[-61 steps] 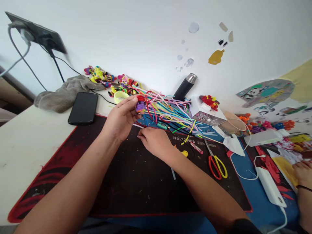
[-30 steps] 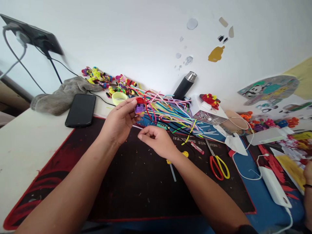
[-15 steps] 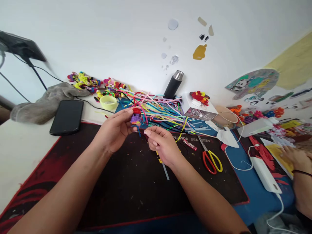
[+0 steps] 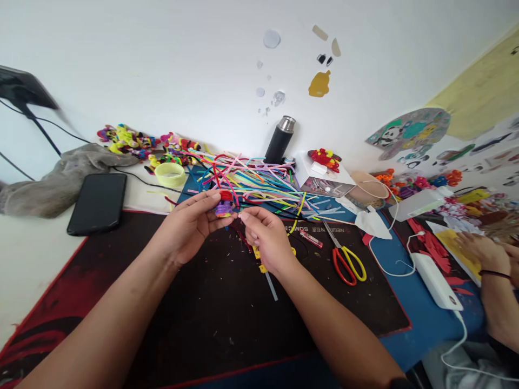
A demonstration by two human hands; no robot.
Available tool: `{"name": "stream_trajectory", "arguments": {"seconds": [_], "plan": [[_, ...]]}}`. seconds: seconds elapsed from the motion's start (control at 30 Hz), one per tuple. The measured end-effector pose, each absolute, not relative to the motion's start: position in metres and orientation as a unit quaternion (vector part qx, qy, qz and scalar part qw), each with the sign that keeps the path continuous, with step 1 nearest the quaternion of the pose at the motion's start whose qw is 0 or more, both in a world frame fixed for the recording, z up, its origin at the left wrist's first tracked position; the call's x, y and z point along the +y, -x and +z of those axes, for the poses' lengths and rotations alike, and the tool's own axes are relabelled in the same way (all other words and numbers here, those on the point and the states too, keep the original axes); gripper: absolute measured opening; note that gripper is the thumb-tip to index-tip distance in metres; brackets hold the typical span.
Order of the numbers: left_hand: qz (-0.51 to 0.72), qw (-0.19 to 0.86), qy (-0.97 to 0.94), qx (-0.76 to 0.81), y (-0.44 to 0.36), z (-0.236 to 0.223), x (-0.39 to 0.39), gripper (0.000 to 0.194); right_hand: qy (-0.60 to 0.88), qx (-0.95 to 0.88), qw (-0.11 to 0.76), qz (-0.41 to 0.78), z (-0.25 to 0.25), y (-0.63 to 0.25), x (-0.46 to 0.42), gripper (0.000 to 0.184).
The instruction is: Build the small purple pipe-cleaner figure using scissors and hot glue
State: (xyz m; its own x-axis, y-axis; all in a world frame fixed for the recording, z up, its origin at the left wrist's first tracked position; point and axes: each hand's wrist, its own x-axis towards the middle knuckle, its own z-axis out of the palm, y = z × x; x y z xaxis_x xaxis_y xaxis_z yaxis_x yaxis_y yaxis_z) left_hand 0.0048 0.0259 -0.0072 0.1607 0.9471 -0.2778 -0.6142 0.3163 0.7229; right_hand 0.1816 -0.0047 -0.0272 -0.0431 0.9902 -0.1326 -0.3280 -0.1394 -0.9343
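Head view: two bare hands meet just left of the frame's centre. Between the thumb and fingers of the left hand (image 4: 190,224) is gripped one small fuzzy figure in red and purple (image 4: 224,207). Just beside it, the right hand (image 4: 270,237) has its fingers curled and thumb and forefinger drawn together; whether something is pinched there, I cannot tell.

Behind them, at centre, lies one heap of thin multicoloured strips (image 4: 251,181), too tangled to count. One black cylindrical flask with a silver top (image 4: 279,142) stands at upper centre. One pale yellow-green ring (image 4: 168,180) and one black rectangular phone (image 4: 97,204) are at left. Right of centre, one pair of metal scissors with one red and one yellow handle (image 4: 338,247) rests on one dark, red-edged mat (image 4: 211,319). At the right edge, a co-worker's hand (image 4: 484,253) touches a yellow sheet (image 4: 450,243).
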Motion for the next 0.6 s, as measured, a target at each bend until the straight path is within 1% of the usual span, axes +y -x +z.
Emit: {"name": "stream_trajectory", "arguments": {"seconds": [0.13, 0.27, 0.4, 0.6], "plan": [[0.522, 0.73, -0.233, 0.375, -0.0046, -0.0059, 0.0258, 0.006, 0.449, -0.394, 0.544, 0.59, -0.0302, -0.1816, -0.0039, 0.031], [0.526, 0.728, -0.23, 0.374, -0.0061, -0.0055, 0.0249, 0.001, 0.447, -0.399, 0.553, 0.579, -0.0317, -0.1825, -0.0038, 0.032], [0.531, 0.728, -0.224, 0.371, -0.0082, -0.005, 0.0238, 0.005, 0.451, -0.406, 0.554, 0.57, -0.0332, -0.1838, -0.004, 0.035], [0.534, 0.728, -0.22, 0.369, -0.0088, -0.006, 0.0241, 0.008, 0.455, -0.411, 0.565, 0.552, -0.0334, -0.1833, -0.004, 0.035]]}}
